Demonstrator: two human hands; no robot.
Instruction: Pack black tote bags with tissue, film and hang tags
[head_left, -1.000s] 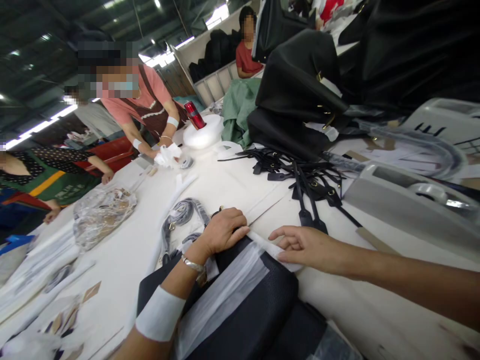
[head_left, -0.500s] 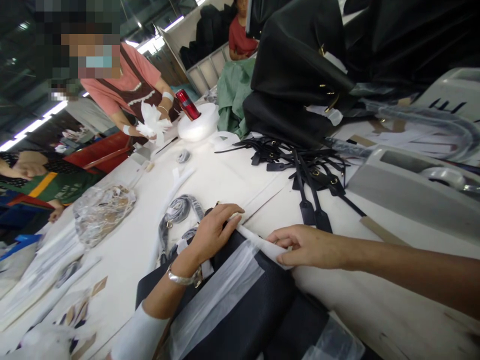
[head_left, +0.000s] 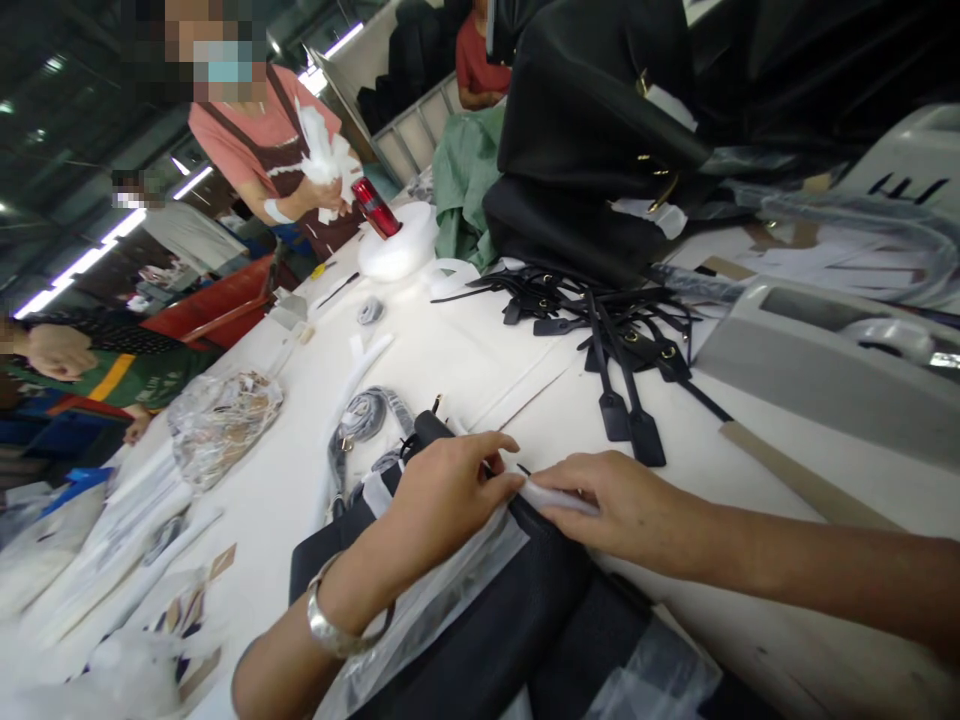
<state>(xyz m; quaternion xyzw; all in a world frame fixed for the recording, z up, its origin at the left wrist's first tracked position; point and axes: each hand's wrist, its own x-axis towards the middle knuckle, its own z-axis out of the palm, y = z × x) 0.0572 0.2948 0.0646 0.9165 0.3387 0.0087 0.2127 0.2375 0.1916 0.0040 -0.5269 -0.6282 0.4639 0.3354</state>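
Note:
A black leather bag point(head_left: 510, 620) lies on the white table point(head_left: 465, 360) in front of me, partly wrapped in white translucent paper point(head_left: 427, 600). My left hand point(head_left: 446, 490) curls its fingers round the bag's top edge and pinches the paper there. My right hand point(head_left: 615, 500) is closed on a thin white strip of the same paper point(head_left: 551, 497), fingertips close to those of the left hand. A silver bracelet sits on my left wrist.
Black leather straps point(head_left: 607, 340) lie spread behind my hands, with large black bags point(head_left: 592, 150) beyond. A grey tape dispenser point(head_left: 825, 370) stands at right. A plastic bag of tags point(head_left: 221, 420) and a wrapped grey strap point(head_left: 364, 420) lie left. Other people work across the table.
Both my hands have come together at the bag's top edge, folding the white strip down. The person opposite has raised a bundle of white paper off the table.

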